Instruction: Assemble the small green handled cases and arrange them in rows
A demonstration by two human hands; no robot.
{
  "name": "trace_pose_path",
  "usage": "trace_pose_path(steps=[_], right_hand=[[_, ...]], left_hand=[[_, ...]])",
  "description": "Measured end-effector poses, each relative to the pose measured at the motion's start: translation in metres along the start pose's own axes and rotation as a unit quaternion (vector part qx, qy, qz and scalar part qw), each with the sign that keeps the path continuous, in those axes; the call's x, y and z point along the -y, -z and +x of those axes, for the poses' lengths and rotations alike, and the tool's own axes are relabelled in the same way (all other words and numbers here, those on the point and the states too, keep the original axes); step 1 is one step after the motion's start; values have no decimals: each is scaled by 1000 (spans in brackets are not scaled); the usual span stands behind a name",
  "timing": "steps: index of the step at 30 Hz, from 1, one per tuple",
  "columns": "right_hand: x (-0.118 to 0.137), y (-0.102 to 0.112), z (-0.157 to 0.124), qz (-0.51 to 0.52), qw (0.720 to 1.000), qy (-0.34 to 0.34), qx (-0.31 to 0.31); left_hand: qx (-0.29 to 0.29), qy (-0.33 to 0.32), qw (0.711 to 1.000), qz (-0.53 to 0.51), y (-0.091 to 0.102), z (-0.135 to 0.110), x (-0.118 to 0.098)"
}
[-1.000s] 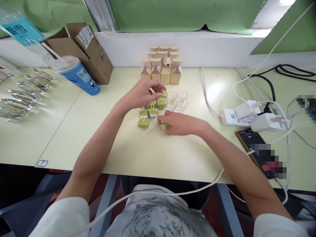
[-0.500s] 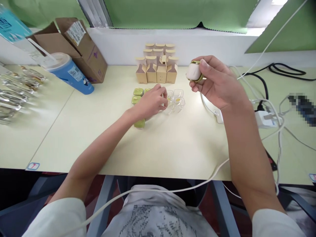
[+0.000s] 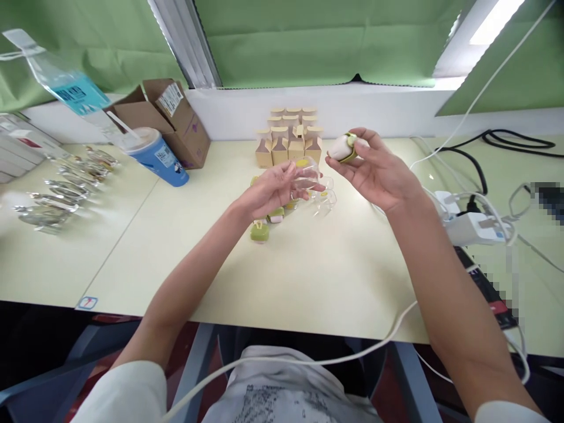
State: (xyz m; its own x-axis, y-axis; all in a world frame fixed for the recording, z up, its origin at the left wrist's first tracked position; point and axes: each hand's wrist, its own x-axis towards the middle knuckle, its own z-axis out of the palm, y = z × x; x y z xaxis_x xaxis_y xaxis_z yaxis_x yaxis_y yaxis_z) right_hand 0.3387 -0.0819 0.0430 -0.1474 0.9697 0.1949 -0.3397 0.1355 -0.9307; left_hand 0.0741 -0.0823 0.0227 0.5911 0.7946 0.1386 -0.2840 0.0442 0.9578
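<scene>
In my left hand [image 3: 275,189] is a clear plastic cup-like case [image 3: 307,170] with a yellow spot on it, raised above the table. My right hand [image 3: 374,167] grips a small white-and-green rounded item [image 3: 342,148] between thumb and fingers, just right of the case; the two do not touch. More clear plastic cases [image 3: 325,202] stand on the table beneath. Several green-topped items, one of them a green-and-pink piece [image 3: 259,231], sit partly hidden behind and below my left hand.
Small open cardboard boxes [image 3: 288,151] stand in rows by the wall. At the left are a blue cup [image 3: 162,157], a tilted bottle [image 3: 79,94], a brown carton [image 3: 187,132] and shiny wrapped packets [image 3: 66,191]. Cables and a white power strip [image 3: 473,229] lie right; a white cable [image 3: 308,357] crosses before me.
My left hand has taken up a clear case and lifted it toward my right hand. The white-and-green item has tilted in my right hand. The camera view has shifted.
</scene>
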Motion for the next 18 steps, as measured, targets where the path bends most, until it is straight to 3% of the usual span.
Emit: trace_pose_path(steps=[4,9,13,18], right_hand=[[2,-9,-6,11,1000,-6,9],[9,-13,-10,5,999,-18,50],[9,-9,-11,-40,996,1,76],[5,-3,-9,-132,981,96,106]], left_hand=[[-49,-41,992,107,2,0,1],[-99,-84,952,276,7,0,5],[-56,-50,972,222,7,-1,3],[0,-16,990,138,2,-4,-8]])
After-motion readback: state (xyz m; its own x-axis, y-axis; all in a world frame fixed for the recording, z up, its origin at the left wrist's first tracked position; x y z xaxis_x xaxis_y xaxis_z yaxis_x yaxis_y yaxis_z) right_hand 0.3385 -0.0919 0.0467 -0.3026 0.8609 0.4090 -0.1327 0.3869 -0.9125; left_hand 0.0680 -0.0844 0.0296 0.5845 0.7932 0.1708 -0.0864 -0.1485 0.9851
